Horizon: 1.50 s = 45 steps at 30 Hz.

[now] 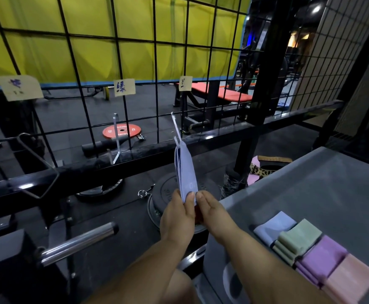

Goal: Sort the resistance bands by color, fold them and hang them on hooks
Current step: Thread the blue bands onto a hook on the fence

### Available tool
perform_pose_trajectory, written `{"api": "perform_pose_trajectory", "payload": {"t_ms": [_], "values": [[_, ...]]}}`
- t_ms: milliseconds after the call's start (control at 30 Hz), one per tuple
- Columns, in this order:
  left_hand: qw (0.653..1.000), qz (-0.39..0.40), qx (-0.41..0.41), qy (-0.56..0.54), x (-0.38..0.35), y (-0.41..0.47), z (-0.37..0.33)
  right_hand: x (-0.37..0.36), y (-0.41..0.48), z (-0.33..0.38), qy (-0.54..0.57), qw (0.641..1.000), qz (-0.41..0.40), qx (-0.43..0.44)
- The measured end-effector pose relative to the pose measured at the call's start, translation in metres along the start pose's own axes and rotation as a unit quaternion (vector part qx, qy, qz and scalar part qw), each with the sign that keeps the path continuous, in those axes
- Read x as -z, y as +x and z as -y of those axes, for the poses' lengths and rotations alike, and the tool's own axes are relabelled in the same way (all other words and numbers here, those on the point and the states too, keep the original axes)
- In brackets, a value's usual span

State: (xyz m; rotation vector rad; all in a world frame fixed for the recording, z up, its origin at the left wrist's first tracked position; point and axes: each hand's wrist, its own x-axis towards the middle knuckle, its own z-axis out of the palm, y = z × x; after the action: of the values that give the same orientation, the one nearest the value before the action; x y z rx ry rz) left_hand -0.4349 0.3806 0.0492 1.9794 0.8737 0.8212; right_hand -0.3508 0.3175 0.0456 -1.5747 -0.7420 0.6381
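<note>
The lower end of the folded pale blue resistance band (185, 170) was hidden behind my fingers, and I could not count its layers. The ink on the three paper labels (124, 87) clipped to the black wire grid panel (157, 62) was too blurred to read. I counted three metal hooks on the grid; the band hung from the rightmost silver hook (175, 128). Its long axis ran nearly upright, top at the hook and bottom slanting slightly right, toward me. My left hand (177, 213) pinched its lower end, while my right hand (209, 207) touched the same edge with straight fingers, gripping nothing I could see. On the grey tabletop (310, 183) lay four folded stacks: pale blue (274, 227), green (297, 238), purple (321, 257) and pink (352, 279), the pink one cut off by the frame.
</note>
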Motion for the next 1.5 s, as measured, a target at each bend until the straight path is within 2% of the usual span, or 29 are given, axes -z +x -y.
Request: {"api": "perform_pose_trajectory", "payload": {"t_ms": [400, 667, 800, 867, 967, 1067, 1200, 1333, 1500], "values": [[0.998, 0.012, 0.033, 0.047, -0.003, 0.003, 0.014, 0.0, 0.004, 0.0, -0.026, 1.0, -0.007, -0.003], [0.997, 0.021, 0.061, -0.031, -0.009, 0.0, 0.015, 0.006, 0.01, -0.004, -0.043, 0.998, -0.029, -0.025], [0.994, 0.053, 0.08, -0.051, -0.019, -0.003, 0.018, 0.024, 0.007, -0.005, -0.045, 0.996, -0.07, -0.036], [0.992, 0.081, 0.086, -0.036, -0.027, -0.003, 0.02, 0.043, 0.007, -0.011, -0.108, 0.988, -0.102, -0.039], [0.99, 0.126, 0.065, -0.028, -0.045, -0.002, 0.019, 0.079, 0.004, -0.021, -0.248, 0.956, -0.149, -0.036], [0.982, 0.186, 0.018, 0.009, -0.073, 0.0, 0.013, 0.121, -0.001, -0.027, -0.393, 0.907, -0.132, -0.078], [0.961, 0.265, -0.034, 0.073, -0.113, 0.0, 0.006, 0.156, -0.008, -0.033, -0.591, 0.783, -0.071, -0.182], [0.941, 0.321, -0.025, 0.1, -0.141, -0.001, 0.002, 0.173, -0.015, -0.045, -0.659, 0.719, -0.053, -0.214], [0.926, 0.354, -0.034, 0.128, -0.166, 0.002, 0.004, 0.173, -0.012, -0.057, -0.686, 0.693, -0.041, -0.22]]}}
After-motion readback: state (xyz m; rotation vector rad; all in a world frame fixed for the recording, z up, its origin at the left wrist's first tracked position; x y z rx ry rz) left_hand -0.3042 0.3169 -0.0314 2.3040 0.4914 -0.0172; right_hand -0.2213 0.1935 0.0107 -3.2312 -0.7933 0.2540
